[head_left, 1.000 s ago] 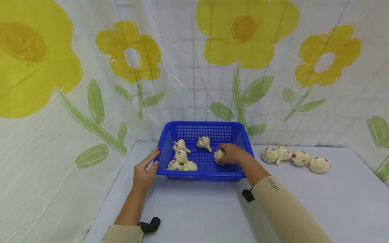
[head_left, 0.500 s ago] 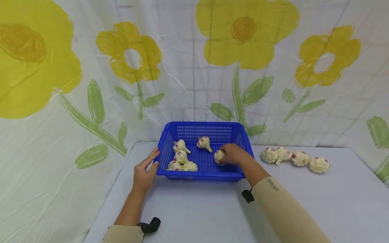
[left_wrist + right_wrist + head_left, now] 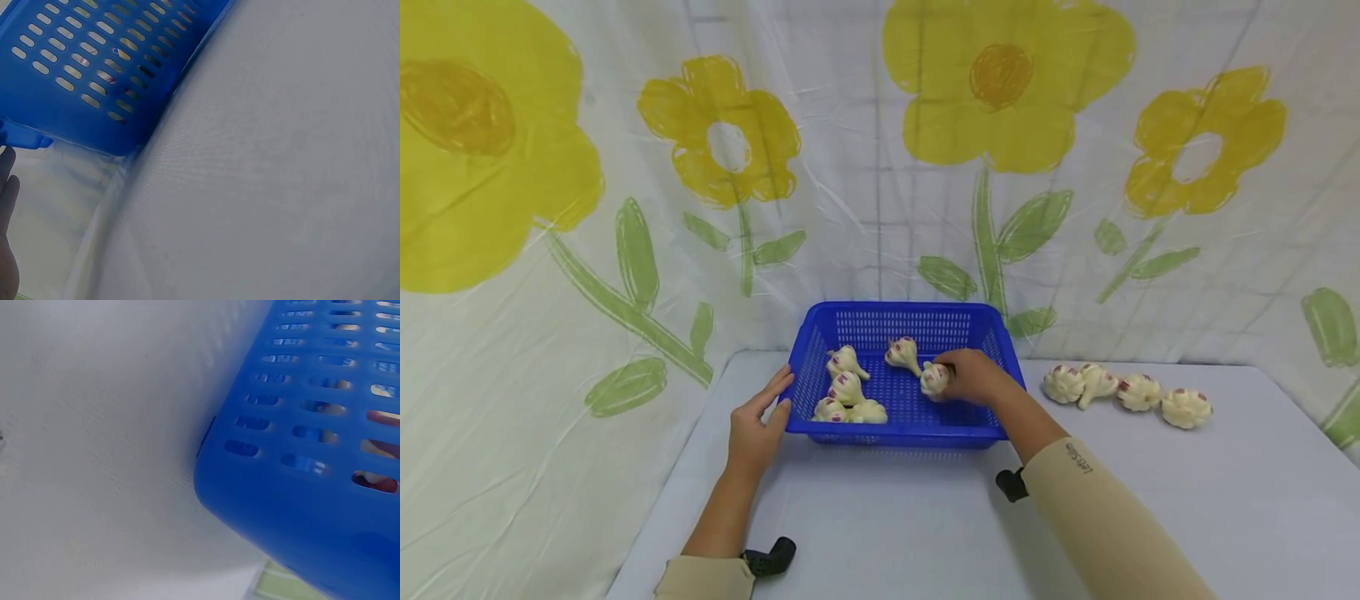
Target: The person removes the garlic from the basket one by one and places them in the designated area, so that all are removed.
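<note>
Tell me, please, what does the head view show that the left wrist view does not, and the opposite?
Only the head view shows the right hand holding a garlic bulb inside the basket, four garlic bulbs on the table and yellow flowers behind.

Only the left wrist view shows the basket's slotted outer wall close up, with pale bits visible through it.

Both show the basket, left hand and table.
</note>
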Available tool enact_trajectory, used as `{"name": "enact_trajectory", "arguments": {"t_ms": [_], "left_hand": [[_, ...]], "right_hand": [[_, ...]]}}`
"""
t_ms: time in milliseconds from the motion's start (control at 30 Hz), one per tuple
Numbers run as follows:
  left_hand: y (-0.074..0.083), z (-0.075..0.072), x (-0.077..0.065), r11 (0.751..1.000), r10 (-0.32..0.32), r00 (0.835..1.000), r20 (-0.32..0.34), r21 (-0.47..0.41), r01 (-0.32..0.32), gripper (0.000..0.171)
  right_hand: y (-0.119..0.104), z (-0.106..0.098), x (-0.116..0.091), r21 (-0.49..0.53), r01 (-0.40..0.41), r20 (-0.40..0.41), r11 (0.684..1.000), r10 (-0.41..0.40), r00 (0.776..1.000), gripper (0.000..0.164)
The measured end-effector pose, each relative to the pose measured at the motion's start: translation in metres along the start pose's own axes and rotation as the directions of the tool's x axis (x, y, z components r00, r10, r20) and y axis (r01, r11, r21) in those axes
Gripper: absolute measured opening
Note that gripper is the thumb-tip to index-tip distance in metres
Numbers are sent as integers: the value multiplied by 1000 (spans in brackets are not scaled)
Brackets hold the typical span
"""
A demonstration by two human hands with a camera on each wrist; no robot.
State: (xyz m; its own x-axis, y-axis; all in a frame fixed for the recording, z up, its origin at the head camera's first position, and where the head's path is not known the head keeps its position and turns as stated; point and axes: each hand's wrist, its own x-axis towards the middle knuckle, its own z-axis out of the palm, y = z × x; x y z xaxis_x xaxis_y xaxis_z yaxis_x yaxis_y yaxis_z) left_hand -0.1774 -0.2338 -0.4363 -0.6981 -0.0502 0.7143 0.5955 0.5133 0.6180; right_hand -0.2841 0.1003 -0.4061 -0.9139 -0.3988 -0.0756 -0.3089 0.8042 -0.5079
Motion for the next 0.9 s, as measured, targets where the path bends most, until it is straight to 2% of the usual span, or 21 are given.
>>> {"name": "enact_trajectory", "arguments": {"t_ms": [133, 367, 633, 900], "left_hand": [[0, 0, -2, 1000, -5, 1000, 1, 7, 5, 33], [0, 1, 0, 1000, -19, 1000, 6, 1, 19, 33], [0, 0, -2, 1000, -21, 1000, 0, 4, 21, 33], [0, 0, 0, 1000, -18, 1000, 3, -9, 18, 33]], "right_hand": [[1, -1, -2, 40, 15, -31, 999, -14, 999, 58], [0, -5, -5, 147, 3, -88, 989, 10, 996, 61], [-1, -7, -6, 182, 15, -128, 983, 8, 992, 59], [-1, -7, -6, 203, -1, -147, 979, 32, 989, 64]]}}
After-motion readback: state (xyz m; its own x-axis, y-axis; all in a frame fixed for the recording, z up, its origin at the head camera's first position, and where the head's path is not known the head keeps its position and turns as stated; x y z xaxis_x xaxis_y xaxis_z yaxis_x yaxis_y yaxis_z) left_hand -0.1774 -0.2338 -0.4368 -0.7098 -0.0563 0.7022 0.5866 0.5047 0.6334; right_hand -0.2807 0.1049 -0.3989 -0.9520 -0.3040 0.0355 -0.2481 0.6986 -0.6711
